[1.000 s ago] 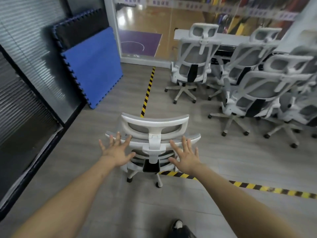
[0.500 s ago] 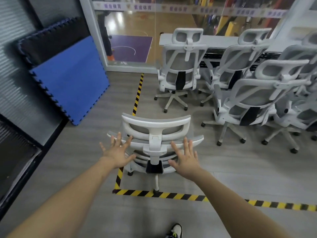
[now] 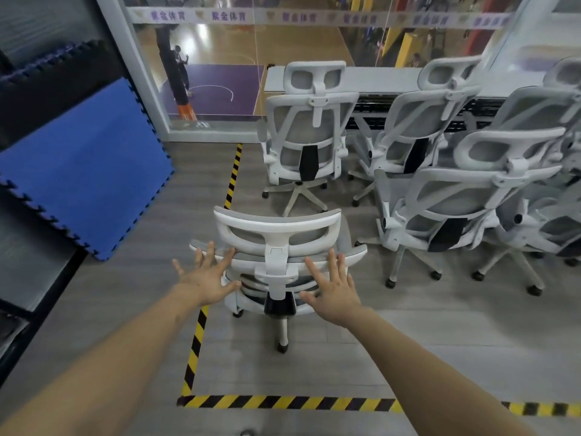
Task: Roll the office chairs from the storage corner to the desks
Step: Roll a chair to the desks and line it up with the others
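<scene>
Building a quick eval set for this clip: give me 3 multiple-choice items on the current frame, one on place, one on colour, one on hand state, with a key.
1. Where does the blue foam mat stand?
A. Leaning at the left wall
B. Flat under the desk
C. On a chair seat

2. What colours is the floor tape?
A. Red and white
B. Yellow and black
C. Plain green

3. How are the hands on the near chair?
A. Both fists closed
B. One gripping a wheel
C. Both open, fingers spread against the back

Key: 1 A, the mat is propped upright at the left. 2 B, its stripes alternate yellow and black. 3 C, the left hand and right hand show straight, splayed fingers.
</scene>
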Action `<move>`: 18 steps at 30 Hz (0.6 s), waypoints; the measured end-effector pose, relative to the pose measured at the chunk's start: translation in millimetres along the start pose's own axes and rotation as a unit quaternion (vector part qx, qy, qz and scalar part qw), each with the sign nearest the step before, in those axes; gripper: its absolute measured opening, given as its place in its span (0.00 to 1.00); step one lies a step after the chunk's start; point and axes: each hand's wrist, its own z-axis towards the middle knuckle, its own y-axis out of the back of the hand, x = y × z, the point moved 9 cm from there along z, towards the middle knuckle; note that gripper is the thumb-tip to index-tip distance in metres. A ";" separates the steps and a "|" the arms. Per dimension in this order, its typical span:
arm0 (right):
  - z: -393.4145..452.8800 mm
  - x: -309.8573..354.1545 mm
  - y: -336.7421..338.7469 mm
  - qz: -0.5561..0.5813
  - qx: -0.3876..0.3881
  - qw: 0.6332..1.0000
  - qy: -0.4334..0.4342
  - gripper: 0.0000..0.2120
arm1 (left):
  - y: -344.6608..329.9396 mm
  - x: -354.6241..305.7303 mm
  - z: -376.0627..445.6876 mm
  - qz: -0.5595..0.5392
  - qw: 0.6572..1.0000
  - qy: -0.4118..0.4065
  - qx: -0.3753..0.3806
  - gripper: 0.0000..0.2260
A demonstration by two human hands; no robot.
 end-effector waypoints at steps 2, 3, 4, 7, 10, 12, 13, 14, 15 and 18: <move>22.9 -11.1 13.6 0.002 -0.003 1.000 -0.002 0.39 | 13.2 -9.3 25.1 -0.005 1.000 -0.005 -0.003 0.40; 35.2 -16.9 20.7 0.000 -0.005 1.000 -0.003 0.39 | 19.7 -13.8 38.5 -0.009 1.000 -0.007 -0.005 0.40; 47.9 -22.6 28.4 -0.006 -0.009 1.000 -0.004 0.39 | 26.8 -18.4 52.8 -0.014 1.000 -0.009 -0.007 0.39; 86.0 -37.7 54.4 -0.021 -0.015 1.000 -0.012 0.38 | 50.6 -31.1 94.7 -0.025 0.999 -0.018 -0.011 0.39; 120.4 -51.7 81.9 -0.027 -0.009 0.999 -0.023 0.38 | 75.3 -45.4 130.2 -0.038 0.999 -0.034 -0.010 0.39; 144.8 -59.7 100.4 -0.033 -0.007 0.999 -0.033 0.37 | 91.6 -53.9 150.5 -0.047 0.998 -0.038 -0.010 0.39; 155.5 -64.3 108.3 -0.039 -0.005 0.998 -0.040 0.37 | 99.1 -58.9 159.7 -0.050 0.998 -0.040 -0.006 0.39; 165.0 -68.8 115.4 -0.047 -0.004 0.998 -0.046 0.37 | 106.3 -63.9 168.4 -0.051 0.998 -0.041 -0.004 0.39; 173.3 -72.9 122.7 -0.055 -0.004 0.997 -0.050 0.37 | 113.1 -68.8 177.4 -0.048 0.998 -0.043 -0.006 0.39; 195.6 -82.5 137.4 -0.063 -0.003 0.997 -0.053 0.37 | 126.8 -79.0 201.3 -0.050 0.998 -0.043 -0.006 0.40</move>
